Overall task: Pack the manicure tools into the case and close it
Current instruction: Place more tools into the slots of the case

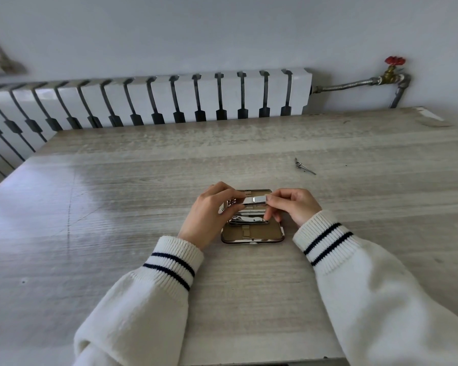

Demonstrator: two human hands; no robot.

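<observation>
Sleeved arms reach to the open case [253,237] on the counter [117,207]. Left hand [209,217] and right hand [292,206] pinch a clipper [254,200] by its ends, long axis crosswise above the case. Another tool [304,166] lies well apart, far right, nearer the right hand.

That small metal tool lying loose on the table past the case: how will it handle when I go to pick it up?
The loose tool looks thin, metal and shiny, so probably stiff, light and a bit slippery. It lies flat on the smooth table, so it may slide rather than lift if pushed; pinching from the sides seems safer. One end looks pointed, so grip it mid-length.
</observation>
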